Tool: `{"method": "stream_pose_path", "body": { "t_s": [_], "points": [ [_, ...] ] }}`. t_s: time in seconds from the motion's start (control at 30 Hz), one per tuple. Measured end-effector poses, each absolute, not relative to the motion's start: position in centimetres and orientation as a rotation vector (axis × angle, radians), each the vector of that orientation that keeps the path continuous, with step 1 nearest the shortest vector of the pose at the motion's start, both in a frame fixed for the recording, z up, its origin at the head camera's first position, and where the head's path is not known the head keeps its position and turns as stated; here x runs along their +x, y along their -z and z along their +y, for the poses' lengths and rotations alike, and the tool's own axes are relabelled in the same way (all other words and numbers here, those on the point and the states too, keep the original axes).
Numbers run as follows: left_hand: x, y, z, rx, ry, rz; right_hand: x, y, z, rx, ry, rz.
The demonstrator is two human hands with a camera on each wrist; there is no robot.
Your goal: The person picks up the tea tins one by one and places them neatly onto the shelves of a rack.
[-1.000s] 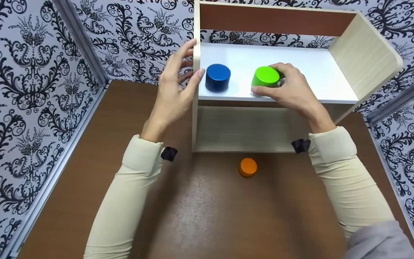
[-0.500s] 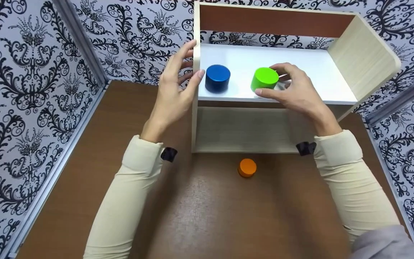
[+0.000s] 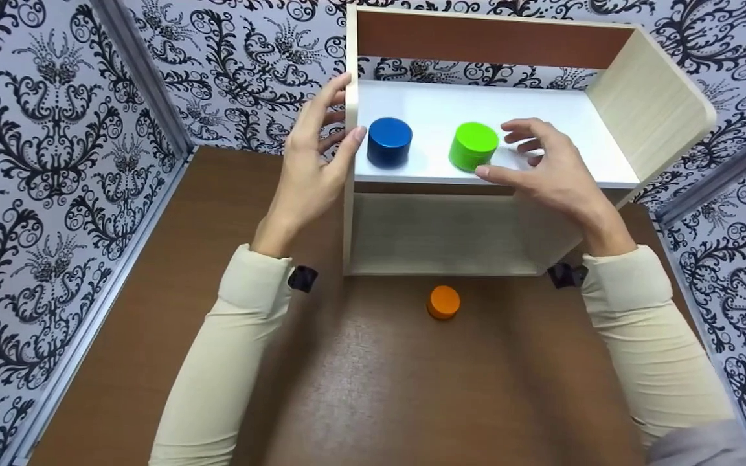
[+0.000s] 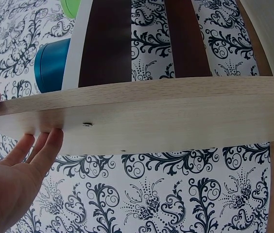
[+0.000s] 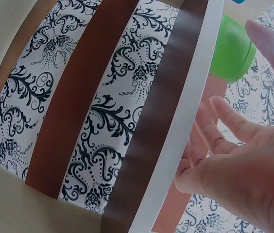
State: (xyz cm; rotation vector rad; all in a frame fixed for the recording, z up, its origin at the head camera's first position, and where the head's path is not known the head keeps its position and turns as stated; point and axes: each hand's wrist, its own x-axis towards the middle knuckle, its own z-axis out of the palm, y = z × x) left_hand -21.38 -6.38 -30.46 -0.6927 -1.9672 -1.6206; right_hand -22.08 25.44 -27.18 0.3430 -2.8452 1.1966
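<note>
A two-level wooden shelf [image 3: 444, 234] stands on the brown table. My left hand [image 3: 311, 158] grips its left side panel [image 4: 166, 121], thumb at the front edge and fingertips on the outer face. On the white upper board [image 3: 541, 110] sit a blue cylinder [image 3: 389, 142], near that panel, and a green cylinder [image 3: 473, 147] to its right. Beside the green cylinder, my right hand [image 3: 557, 165] has its fingers and thumb spread, holding nothing. In the right wrist view a gap shows between the fingers and the green cylinder [image 5: 231, 51].
An orange cylinder [image 3: 443, 302] is on the brown table [image 3: 373, 388] in front of the shelf. The right side panel [image 3: 655, 107] rises beyond my right hand. Patterned walls [image 3: 43, 194] with metal frame strips enclose the table.
My right hand has let go of the green cylinder and drawn off to the right, its fingers spreading. The green cylinder stays on the upper board. My left hand stays at the side panel.
</note>
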Motion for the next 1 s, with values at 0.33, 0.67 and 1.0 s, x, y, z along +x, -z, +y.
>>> {"method": "stream_pose_path", "body": {
  "t_s": [0.33, 0.67, 1.0],
  "points": [
    [-21.4, 30.5, -6.4, -0.689, 1.611, -1.971, -20.5, 26.8, 26.6, 0.359, -1.173, -2.794],
    [-21.3, 30.4, -6.5, -0.686, 1.601, -1.978, -18.7, 27.1, 27.6, 0.365, -1.187, -2.722],
    [-21.3, 30.4, -6.4, -0.687, 1.609, -1.981, -16.4, 28.2, 28.1, 0.376, -1.204, -2.674]
  ]
}}
